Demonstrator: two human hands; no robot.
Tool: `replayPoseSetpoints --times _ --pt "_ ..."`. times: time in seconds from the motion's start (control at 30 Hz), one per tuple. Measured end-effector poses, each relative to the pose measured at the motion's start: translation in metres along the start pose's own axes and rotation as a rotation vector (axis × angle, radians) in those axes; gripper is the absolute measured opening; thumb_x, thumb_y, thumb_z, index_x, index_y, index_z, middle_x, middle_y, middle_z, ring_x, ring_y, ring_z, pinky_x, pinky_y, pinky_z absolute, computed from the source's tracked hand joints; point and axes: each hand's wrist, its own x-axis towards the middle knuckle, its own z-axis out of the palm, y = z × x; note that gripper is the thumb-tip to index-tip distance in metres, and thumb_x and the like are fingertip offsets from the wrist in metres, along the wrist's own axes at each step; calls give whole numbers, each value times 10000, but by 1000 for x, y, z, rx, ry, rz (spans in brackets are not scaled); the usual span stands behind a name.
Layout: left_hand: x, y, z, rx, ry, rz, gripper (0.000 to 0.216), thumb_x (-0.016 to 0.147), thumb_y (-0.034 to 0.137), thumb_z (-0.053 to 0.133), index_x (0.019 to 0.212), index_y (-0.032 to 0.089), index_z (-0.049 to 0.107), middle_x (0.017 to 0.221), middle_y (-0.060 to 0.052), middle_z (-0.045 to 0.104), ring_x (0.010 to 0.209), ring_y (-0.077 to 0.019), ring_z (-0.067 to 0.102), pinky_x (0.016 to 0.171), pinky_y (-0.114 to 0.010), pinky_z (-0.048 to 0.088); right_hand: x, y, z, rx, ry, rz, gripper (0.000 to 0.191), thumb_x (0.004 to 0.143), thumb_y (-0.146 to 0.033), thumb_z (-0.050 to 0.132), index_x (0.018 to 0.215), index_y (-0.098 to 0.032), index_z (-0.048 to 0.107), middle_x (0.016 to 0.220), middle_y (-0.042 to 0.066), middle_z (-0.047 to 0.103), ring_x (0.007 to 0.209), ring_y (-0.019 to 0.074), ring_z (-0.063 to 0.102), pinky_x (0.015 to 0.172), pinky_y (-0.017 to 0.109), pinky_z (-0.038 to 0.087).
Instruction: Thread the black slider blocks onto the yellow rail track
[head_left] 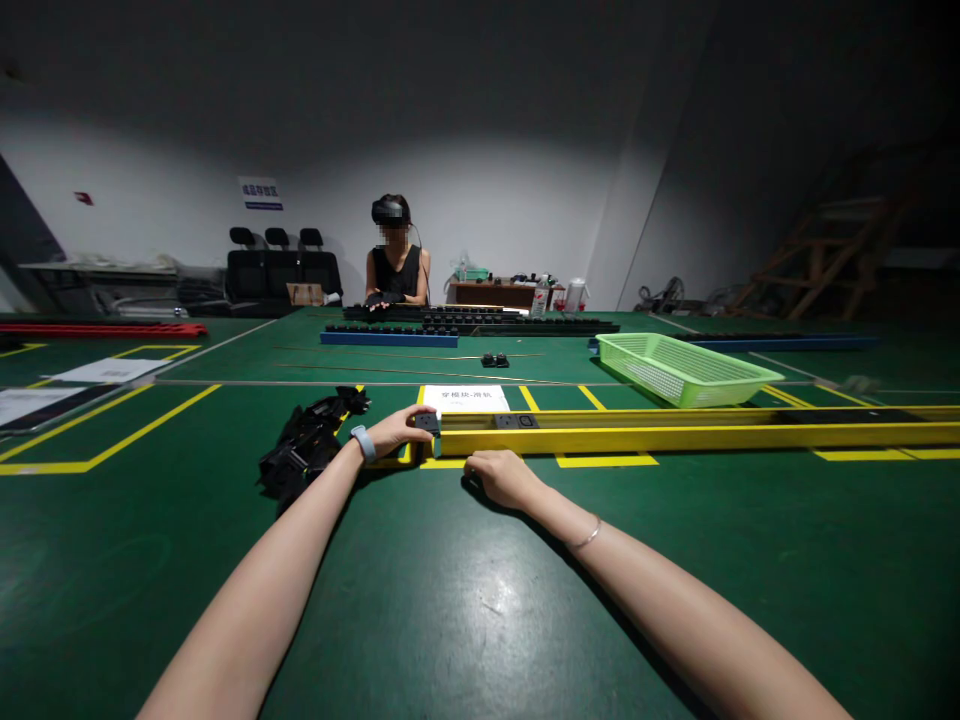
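My left hand (401, 432) is closed on a black socket module (426, 424) at the left end of a long yellow rail (622, 438). More black socket modules (516, 422) sit inside the rail's channel a little to the right. Knuckles up, my right hand (501, 474) rests on the green table (480, 600) just in front of the rail, its fingers curled; what they hold, if anything, is hidden. A heap of black plastic parts (311, 445) lies to the left, beside my left wrist.
A light green basket (679, 370) stands behind the rail at right. A printed paper sheet (465, 398) lies behind the modules. Two small black parts (494, 360), thin rods and a blue rail (388, 338) lie farther back. Across the table sits a person (396, 262) wearing a headset.
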Motion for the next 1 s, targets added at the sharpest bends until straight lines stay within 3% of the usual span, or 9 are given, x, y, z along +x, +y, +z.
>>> replayPoseSetpoints --times 0.2,0.6,1.0 --pt "-3 -11 12 -109 1 -22 553 614 233 694 1155 207 580 1167 -68 617 1078 -229 571 935 -359 437 0 0 0 35 -8 56 249 772 -37 490 880 -216 626 818 -6 663 717 114 607 615 195 383" --pt "0 -22 13 -399 37 -24 565 570 187 773 1109 182 606 1175 -89 603 1113 -236 539 1011 -379 340 2 0 1 114 -43 126 250 773 -44 490 883 -214 637 799 -3 651 697 101 572 608 186 346" --pt "0 -24 12 -388 29 -18 582 597 224 775 1148 189 590 1159 -88 606 1108 -240 536 1002 -385 338 2 0 0 200 -60 180 288 743 -23 483 891 -213 641 792 1 637 689 102 545 613 183 330"
